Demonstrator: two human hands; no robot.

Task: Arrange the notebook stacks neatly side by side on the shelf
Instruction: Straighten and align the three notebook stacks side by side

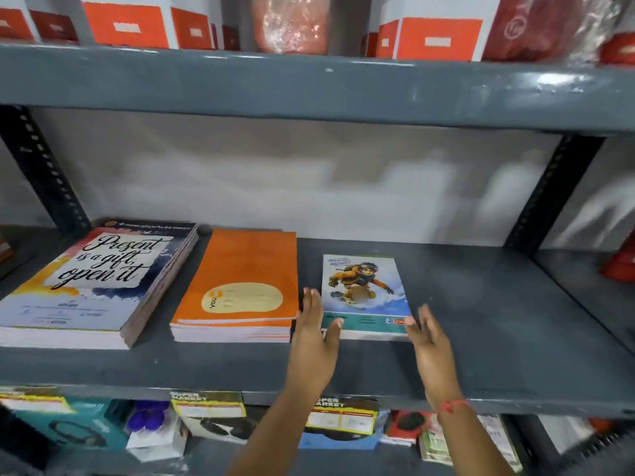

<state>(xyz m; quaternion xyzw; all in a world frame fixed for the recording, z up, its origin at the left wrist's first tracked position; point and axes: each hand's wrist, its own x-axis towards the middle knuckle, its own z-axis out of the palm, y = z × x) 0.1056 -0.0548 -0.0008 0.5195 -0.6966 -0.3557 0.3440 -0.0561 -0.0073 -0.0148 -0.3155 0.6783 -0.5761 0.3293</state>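
1. The blue stack [364, 293], a thin pile of notebooks with a snowboarder on the top cover, lies flat on the grey shelf [498, 321], near its front edge and about midway along it.
2. The left hand [314, 334] is open, fingers straight, at the blue stack's near left corner; its thumb lies over the cover's front edge, and its fingertips reach into the narrow gap on the stack's left side.
3. The right hand [429, 341] is open too, fingers spread, at the blue stack's near right corner; whether it touches the stack cannot be told because of blur. A red thread [453, 405] circles that wrist.
4. Just left of the blue stack lies the orange stack [240, 286], thicker, its front edge roughly level with the blue one's.
5. Further left of the blue stack, past the orange one, sits the lettered stack [92, 283], the thickest, turned slightly askew.
6. Right of the blue stack the shelf is bare.
7. Above the blue stack, the upper shelf carries orange-and-white boxes [436, 36].
8. Below the blue stack, the lower shelf holds assorted packaged goods [209, 417].
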